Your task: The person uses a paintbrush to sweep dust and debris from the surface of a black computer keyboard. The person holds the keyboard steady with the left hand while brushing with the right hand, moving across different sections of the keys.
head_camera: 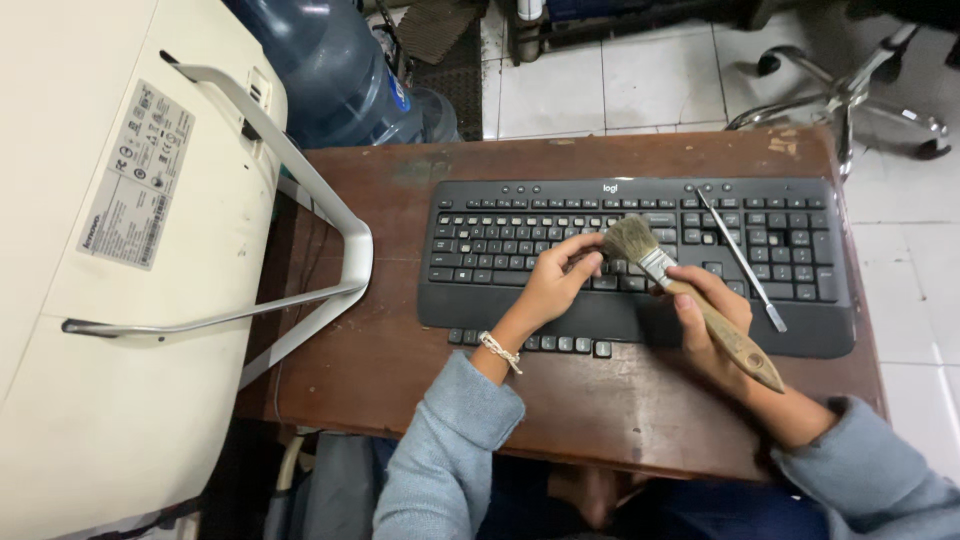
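A black keyboard point(500, 215) with a wrist rest lies on a small brown wooden table point(370, 350). My right hand point(712, 318) grips the wooden handle of a paintbrush point(690, 295); its bristles rest on the keys near the keyboard's middle. My left hand point(556, 282) rests fingers-down on the keys just left of the bristles. A thin metal tool point(740, 258) lies diagonally across the right side of the keyboard. A row of several loose black keycaps point(560, 344) sits on the table just in front of the wrist rest.
A white all-in-one computer point(120, 300) lies face down at the left, its stand point(330, 240) overhanging the table. Blue water jugs point(330, 70) stand behind the table. A chair base point(850, 95) is on the white tiled floor at upper right.
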